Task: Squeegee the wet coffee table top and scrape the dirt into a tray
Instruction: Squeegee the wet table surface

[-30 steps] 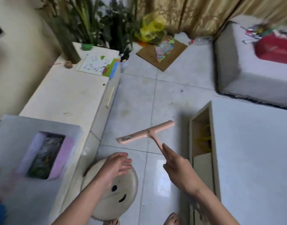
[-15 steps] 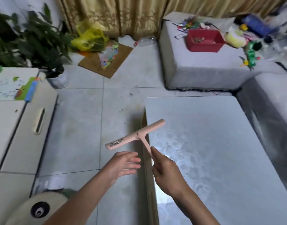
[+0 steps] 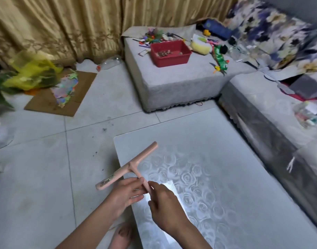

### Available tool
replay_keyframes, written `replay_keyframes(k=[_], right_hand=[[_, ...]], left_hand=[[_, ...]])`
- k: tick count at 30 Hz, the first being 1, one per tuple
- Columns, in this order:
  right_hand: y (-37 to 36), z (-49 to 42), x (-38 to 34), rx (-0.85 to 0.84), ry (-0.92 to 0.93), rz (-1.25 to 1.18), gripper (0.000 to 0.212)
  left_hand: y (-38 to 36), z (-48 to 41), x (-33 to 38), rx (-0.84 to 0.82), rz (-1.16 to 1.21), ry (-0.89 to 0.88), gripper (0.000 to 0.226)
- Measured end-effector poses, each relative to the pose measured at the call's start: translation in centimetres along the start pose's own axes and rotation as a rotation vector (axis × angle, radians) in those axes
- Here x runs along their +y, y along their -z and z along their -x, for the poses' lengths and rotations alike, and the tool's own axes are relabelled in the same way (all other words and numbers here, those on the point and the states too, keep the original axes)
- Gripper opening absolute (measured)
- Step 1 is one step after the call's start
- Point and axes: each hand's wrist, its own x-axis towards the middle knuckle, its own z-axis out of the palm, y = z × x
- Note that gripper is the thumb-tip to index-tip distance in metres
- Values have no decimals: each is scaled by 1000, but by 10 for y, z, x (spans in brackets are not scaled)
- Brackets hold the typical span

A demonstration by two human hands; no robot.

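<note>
A pink T-shaped squeegee (image 3: pixel 129 166) hangs in the air over the left edge of the coffee table (image 3: pixel 217 151), whose grey top has a rose pattern and a wet sheen. My right hand (image 3: pixel 163 200) grips the squeegee's handle from below. My left hand (image 3: pixel 126 192) lies against the handle with its fingers stretched out, touching it. A red tray (image 3: pixel 170 53) with small bits inside stands on the grey ottoman at the back.
The grey ottoman (image 3: pixel 172 83) carries scattered toys and craft bits. A sofa (image 3: pixel 272 108) with clutter runs along the right. On the tiled floor (image 3: pixel 37 168) lie cardboard (image 3: pixel 64 97), a yellow bag (image 3: pixel 32 72) and dirt specks. My foot (image 3: pixel 121 236) shows below.
The view has swung right from the cabinet side to the coffee table. My left hand has come up to touch the squeegee handle, which my right hand keeps holding.
</note>
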Motion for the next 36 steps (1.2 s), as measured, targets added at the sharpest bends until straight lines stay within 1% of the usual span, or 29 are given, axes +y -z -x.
replay_keyframes(k=[2, 6, 9, 12, 13, 15, 17, 19, 22, 23, 24, 25, 27, 29, 30, 32, 34, 36], right_hand=[[5, -29, 7, -6, -64, -16, 45], [7, -75, 11, -45, -133, -87, 36], [1, -118, 9, -34, -167, -82, 49], [1, -166, 14, 4, -170, 38, 42], [-10, -198, 23, 2, -202, 63, 41], [-3, -217, 25, -8, -212, 169, 42], [-12, -242, 34, -43, -259, 235, 49], [-19, -243, 44, -77, -304, 273, 62], [-29, -207, 62, -114, -349, 227, 77], [-31, -189, 68, -125, -379, 201, 78], [-31, -170, 74, -137, -405, 187, 78], [-30, -154, 77, -146, -431, 194, 77], [-23, -130, 76, -158, -485, 266, 73], [-8, -122, 66, -191, -512, 356, 74], [-1, -123, 61, -209, -508, 379, 76], [14, -145, 48, -183, -443, 370, 79], [20, -186, 35, -110, -353, 337, 79], [12, -230, 23, -98, -335, 339, 74]], left_hand=[[8, -30, 22, 0, -24, 13, 22], [27, -77, 60, 64, -20, 38, 17], [40, -117, 80, 44, -61, 60, 16], [50, -148, 98, 70, -99, 75, 14], [63, -177, 100, 72, -120, 108, 12], [68, -182, 114, 105, -154, 105, 11], [85, -205, 120, 165, -221, 103, 15], [100, -222, 120, 243, -305, 77, 18], [120, -241, 112, 360, -473, 21, 15], [126, -246, 107, 382, -573, 5, 15], [132, -250, 103, 392, -732, -22, 17], [137, -253, 100, 374, -916, -61, 23], [144, -257, 94, 260, -1218, -150, 43], [147, -259, 89, 142, -1426, -123, 59], [149, -260, 89, 103, -1490, -86, 65], [153, -261, 89, 53, -1548, -44, 72], [156, -263, 89, 47, -1495, -54, 74], [158, -266, 92, 83, -1427, -78, 74]])
